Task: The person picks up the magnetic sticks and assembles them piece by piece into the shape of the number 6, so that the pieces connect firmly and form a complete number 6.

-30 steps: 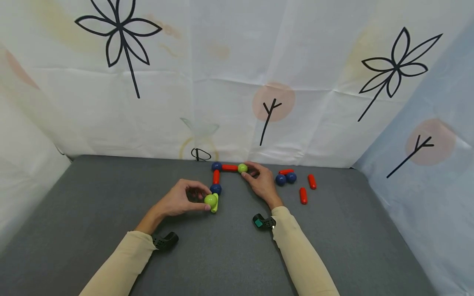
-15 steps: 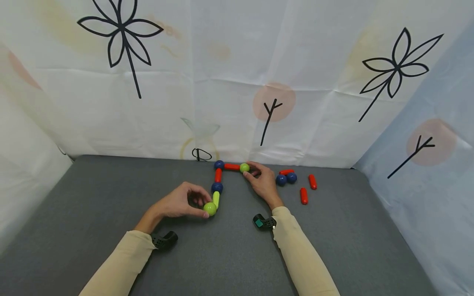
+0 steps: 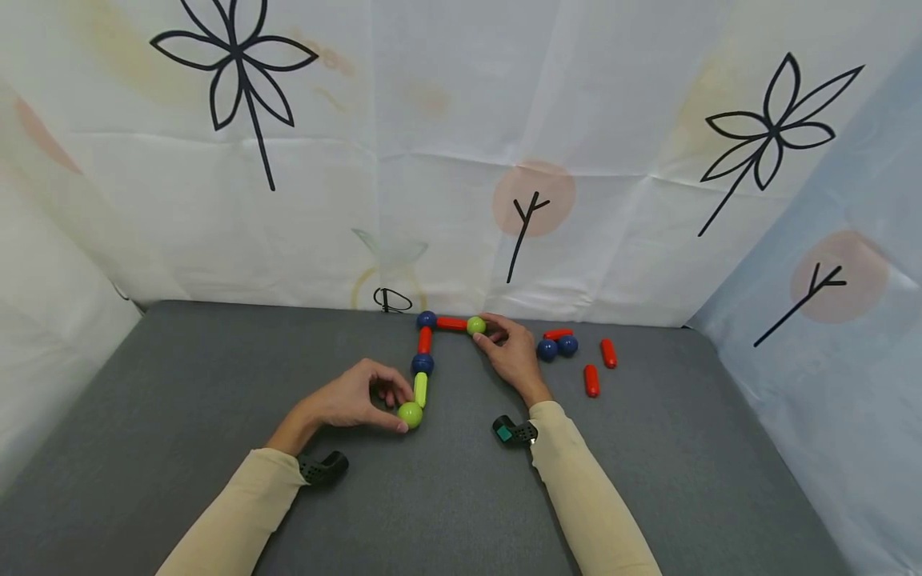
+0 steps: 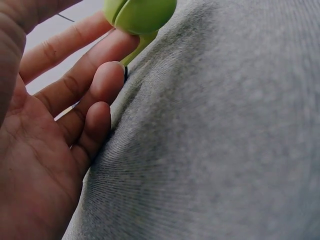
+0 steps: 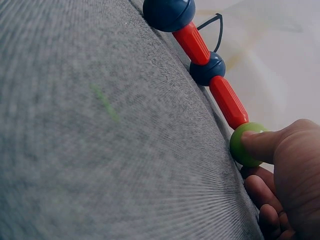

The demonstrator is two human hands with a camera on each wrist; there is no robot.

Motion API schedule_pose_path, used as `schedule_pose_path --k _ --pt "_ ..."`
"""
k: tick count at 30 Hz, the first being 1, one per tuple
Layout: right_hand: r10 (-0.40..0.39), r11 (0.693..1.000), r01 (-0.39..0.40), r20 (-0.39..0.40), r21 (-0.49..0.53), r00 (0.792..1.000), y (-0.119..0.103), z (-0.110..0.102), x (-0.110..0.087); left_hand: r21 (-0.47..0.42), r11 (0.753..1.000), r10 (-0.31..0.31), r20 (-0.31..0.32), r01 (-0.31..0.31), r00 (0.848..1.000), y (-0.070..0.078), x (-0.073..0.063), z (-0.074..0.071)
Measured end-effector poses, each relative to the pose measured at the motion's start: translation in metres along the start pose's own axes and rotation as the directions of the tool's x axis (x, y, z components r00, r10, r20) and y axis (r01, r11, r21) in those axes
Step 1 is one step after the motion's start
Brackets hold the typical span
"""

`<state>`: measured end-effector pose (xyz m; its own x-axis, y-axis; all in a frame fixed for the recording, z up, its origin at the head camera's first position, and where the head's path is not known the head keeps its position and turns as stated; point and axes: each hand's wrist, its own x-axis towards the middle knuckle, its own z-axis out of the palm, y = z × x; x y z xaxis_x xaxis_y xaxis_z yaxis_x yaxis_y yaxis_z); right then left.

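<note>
A bent chain of balls and rods lies on the grey table (image 3: 374,512). From a blue corner ball (image 3: 426,320), one red rod (image 3: 451,324) runs right to a green ball (image 3: 476,326), which my right hand (image 3: 513,356) pinches between thumb and fingers. Another red rod (image 3: 425,340) comes towards me to a second blue ball (image 3: 422,364), followed by a yellow-green rod (image 3: 420,390). My left hand (image 3: 360,396) pinches another green ball (image 4: 142,15) at that rod's near end. Whether this ball is joined to the rod, I cannot tell.
To the right of my right hand lie two loose blue balls (image 3: 567,346), a red rod (image 3: 558,334) behind them and two more red rods (image 3: 608,353) beyond. A patterned white cloth (image 3: 432,200) rises along the table's back edge.
My left hand has moved its green ball slightly towards me, to the near end of the yellow-green rod. The chain's left side has shifted slightly away. My right hand stays nearly still.
</note>
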<state>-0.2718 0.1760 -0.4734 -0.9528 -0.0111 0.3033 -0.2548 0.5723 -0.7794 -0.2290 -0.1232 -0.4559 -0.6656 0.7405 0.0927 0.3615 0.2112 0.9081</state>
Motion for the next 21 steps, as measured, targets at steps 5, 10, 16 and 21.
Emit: schedule_pose_path --k 5,10,16,21 --pt "-0.003 1.0 0.003 -0.001 0.004 1.0 0.001 0.0005 0.0004 0.025 1.0 -0.013 0.014 0.013 1.0 -0.0005 0.0006 0.0021" --pt "0.0 1.0 0.0 0.0 0.007 1.0 0.0014 0.0006 0.0001 0.047 0.999 -0.009 0.01 0.008 1.0 -0.0011 0.0011 0.0039" --pt "0.003 1.0 -0.003 0.003 0.012 1.0 0.0008 0.0001 -0.0003 0.059 0.998 -0.01 0.003 0.01 1.0 -0.0015 0.0012 0.0049" --pt "0.001 1.0 -0.001 0.001 0.009 1.0 0.0002 -0.0002 -0.0009 0.053 0.998 -0.012 -0.007 0.013 1.0 -0.0015 0.0022 0.006"
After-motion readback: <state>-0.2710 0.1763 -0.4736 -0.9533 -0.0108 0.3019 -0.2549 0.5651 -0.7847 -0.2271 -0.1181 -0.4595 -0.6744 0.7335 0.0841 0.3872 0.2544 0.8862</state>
